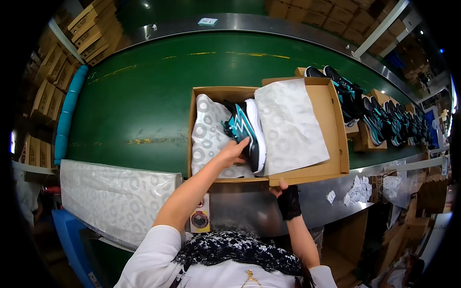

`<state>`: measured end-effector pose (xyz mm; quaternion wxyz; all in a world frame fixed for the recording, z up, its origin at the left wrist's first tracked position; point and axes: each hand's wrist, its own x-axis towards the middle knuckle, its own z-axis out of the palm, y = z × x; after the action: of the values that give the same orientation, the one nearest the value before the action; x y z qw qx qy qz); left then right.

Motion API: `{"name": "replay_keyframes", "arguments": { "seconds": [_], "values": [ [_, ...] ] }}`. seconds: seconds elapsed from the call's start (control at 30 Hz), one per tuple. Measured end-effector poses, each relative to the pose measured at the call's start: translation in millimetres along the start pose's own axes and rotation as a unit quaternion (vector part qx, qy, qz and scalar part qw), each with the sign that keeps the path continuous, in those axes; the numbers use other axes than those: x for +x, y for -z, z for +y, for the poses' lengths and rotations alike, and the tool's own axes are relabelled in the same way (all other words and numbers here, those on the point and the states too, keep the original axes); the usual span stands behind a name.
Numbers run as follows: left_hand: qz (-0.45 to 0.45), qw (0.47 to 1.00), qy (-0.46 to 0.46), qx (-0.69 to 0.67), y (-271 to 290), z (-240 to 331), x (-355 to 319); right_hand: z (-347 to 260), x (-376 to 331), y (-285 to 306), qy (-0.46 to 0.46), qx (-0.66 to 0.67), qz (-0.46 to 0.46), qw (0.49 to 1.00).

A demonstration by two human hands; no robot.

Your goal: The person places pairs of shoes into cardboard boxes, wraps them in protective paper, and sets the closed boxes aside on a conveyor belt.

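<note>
A black, teal and white sneaker (pixel 247 129) lies on its side in an open cardboard shoe box (pixel 225 181), on patterned white tissue paper (pixel 204 144). My left hand (pixel 234 152) grips the sneaker near its toe end, thumb over the upper; some fingertips are hidden. At the near edge of the opened lid (pixel 336 168), my right hand (pixel 285 194), in a black fingerless glove, pinches the cardboard with thumb and curled fingers. Another part of the tissue sheet (pixel 293 127) spreads from the box across the lid.
Several matching sneakers (pixel 374 120) stand in a row at right on a green conveyor belt (pixel 129 96). Plastic-covered patterned paper (pixel 115 197) lies at near left. Small white packets (pixel 357 191) rest on the metal ledge at right. Stacked boxes (pixel 50 96) stand far left.
</note>
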<state>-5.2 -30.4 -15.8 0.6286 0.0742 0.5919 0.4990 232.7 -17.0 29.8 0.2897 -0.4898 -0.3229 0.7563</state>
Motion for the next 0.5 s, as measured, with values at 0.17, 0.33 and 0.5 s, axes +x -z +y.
{"name": "replay_keyframes", "arguments": {
  "seconds": [0.17,0.33,0.5],
  "values": [
    [0.008,0.975,-0.218,-0.043,28.7,19.2,-62.5,-5.2,28.7,-5.9,0.319,-0.361,0.068,0.874],
    [0.311,0.907,-0.278,-0.057,82.8,7.0,-90.2,14.3,34.6,-26.3,0.517,-0.680,0.008,0.520],
    [0.324,0.820,-0.382,0.278,82.7,-14.3,-60.9,21.2,31.5,-25.0,0.499,-0.684,-0.015,0.532]
  ]
}}
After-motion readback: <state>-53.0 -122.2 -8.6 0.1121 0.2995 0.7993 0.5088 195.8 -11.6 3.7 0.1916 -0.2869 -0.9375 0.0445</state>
